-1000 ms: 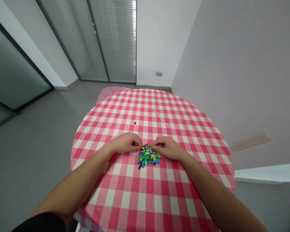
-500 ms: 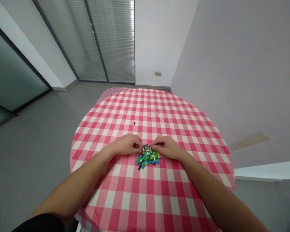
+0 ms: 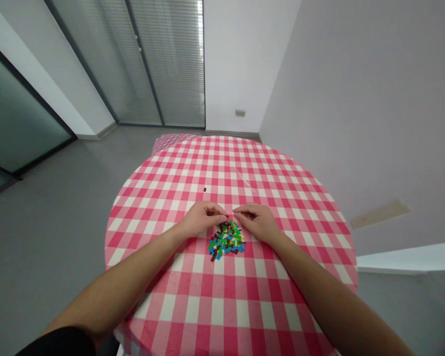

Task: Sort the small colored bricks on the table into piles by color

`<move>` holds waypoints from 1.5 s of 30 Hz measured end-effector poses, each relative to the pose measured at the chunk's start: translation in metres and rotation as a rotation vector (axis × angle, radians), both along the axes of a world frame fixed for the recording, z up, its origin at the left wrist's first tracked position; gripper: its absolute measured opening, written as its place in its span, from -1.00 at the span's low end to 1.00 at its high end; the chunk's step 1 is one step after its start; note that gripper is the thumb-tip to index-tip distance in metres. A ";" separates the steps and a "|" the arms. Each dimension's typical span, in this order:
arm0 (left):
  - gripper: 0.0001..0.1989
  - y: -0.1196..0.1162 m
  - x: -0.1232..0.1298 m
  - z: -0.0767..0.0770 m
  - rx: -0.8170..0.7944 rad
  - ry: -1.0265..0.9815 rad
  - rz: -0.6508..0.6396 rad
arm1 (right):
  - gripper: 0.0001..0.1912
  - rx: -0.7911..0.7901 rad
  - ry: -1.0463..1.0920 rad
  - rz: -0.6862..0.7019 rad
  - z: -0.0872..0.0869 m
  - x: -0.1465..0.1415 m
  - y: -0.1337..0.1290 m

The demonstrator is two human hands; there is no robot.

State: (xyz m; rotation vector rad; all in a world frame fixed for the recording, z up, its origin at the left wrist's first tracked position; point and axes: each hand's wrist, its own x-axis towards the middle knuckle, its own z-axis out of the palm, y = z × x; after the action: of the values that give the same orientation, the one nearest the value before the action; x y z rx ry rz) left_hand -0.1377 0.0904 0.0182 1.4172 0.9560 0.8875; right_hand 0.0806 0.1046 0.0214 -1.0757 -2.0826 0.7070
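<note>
A pile of small building bricks [image 3: 228,241], in green, blue, dark brown and cream, lies on the checked tablecloth. Just above its far left side, my left hand [image 3: 203,218] is closed in a pinch, with a small dark brown brick [image 3: 227,215] at the fingertips. My right hand [image 3: 257,220] faces it from the other side, thumb and forefinger pinched close together. Whatever those right fingertips hold, if anything, is too small to make out. A narrow gap separates the two hands. Farther back, a single dark brown brick [image 3: 204,189] lies apart from the pile.
The round table [image 3: 222,316] wears a red-and-white checked cloth. Beyond its far left edge stands something draped in similar checked cloth [image 3: 172,142]. A wall [image 3: 374,109] runs along the right, and glass partitions with blinds [image 3: 170,64] stand at the back left.
Both hands have risen slightly away from the pile. The left hand has moved right with a dark brown brick now showing at its fingertips. The camera view has shifted slightly.
</note>
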 end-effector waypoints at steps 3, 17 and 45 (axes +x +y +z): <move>-0.78 0.000 0.002 -0.001 -0.046 -0.102 0.037 | -0.78 0.032 -0.001 -0.011 0.003 -0.002 -0.003; -0.86 -0.001 0.004 0.001 -0.078 -0.086 0.009 | -0.79 0.032 0.010 0.071 0.004 -0.005 -0.006; -0.82 0.000 0.005 -0.004 -0.058 -0.188 0.030 | -0.86 0.112 0.047 0.088 -0.002 -0.006 -0.005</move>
State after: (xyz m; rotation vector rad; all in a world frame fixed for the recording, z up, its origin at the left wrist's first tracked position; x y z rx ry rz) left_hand -0.1328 0.0907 0.0145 1.2495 0.8550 0.9892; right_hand 0.0749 0.0993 0.0192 -0.9027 -2.1129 0.6440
